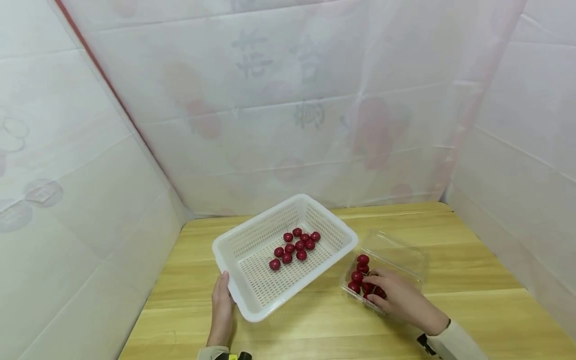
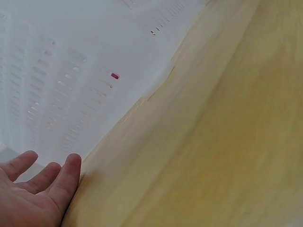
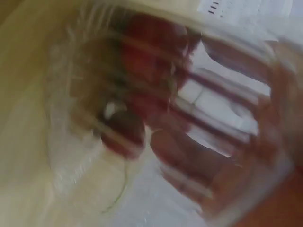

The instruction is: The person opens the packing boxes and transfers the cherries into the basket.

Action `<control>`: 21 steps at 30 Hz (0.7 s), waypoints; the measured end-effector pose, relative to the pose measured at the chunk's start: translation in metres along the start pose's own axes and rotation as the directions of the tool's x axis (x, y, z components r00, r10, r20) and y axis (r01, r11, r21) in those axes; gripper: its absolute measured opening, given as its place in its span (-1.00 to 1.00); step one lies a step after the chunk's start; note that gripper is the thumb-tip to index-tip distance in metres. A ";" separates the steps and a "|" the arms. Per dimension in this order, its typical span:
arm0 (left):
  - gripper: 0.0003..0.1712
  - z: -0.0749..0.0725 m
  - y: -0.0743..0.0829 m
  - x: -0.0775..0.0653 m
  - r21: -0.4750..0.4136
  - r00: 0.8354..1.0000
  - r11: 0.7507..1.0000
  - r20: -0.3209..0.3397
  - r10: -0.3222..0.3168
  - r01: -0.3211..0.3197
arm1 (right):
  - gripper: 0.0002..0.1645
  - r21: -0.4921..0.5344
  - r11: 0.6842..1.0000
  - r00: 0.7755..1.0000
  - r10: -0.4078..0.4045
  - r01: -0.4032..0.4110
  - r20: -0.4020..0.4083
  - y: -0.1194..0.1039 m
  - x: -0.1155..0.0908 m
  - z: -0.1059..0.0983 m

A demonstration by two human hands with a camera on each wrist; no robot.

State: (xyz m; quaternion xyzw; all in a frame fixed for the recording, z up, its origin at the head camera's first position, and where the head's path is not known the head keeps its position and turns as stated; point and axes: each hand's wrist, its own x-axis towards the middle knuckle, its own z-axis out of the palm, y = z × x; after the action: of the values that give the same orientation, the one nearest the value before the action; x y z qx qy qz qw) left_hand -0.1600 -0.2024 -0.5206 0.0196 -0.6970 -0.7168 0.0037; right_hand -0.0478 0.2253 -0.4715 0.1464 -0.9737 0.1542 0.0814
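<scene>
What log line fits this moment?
left hand: at white basket | right hand: among red cherries in clear box, grip unclear | more cherries: in basket

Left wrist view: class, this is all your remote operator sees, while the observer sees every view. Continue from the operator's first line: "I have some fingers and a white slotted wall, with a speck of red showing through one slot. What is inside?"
Observer: From the head view, a cluster of red cherries lies on the floor of the white slotted basket.

Operator: Nothing in my picture shows the right hand. Where is it?

Observer: It is in an open clear plastic clamshell, with its fingers among more cherries; whether it pinches one, I cannot tell.
</scene>
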 end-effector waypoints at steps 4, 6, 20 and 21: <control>-0.22 0.001 0.001 0.000 0.002 1.000 1.000 0.006 -0.004 0.004 | -0.61 0.030 0.999 1.000 0.019 -0.019 0.015 -0.001 0.001 0.004; -0.22 0.000 0.001 0.000 0.007 1.000 1.000 0.005 -0.004 0.004 | -0.59 0.036 0.999 0.999 0.036 -0.037 0.021 -0.001 0.002 0.006; -0.21 0.001 -0.001 0.003 0.009 1.000 1.000 -0.002 -0.009 0.009 | -0.73 0.096 0.994 0.998 0.057 -0.060 0.033 0.005 0.001 0.009; -0.21 0.001 -0.001 0.002 0.012 1.000 1.000 -0.002 -0.009 0.009 | -0.75 0.096 0.995 0.999 0.038 -0.040 0.025 0.005 0.000 0.009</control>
State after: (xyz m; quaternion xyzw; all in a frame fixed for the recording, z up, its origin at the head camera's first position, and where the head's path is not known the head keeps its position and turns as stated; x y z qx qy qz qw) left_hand -0.1623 -0.2014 -0.5214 0.0234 -0.7010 -0.7128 0.0013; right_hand -0.0509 0.2275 -0.4809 0.1329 -0.9687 0.2010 0.0601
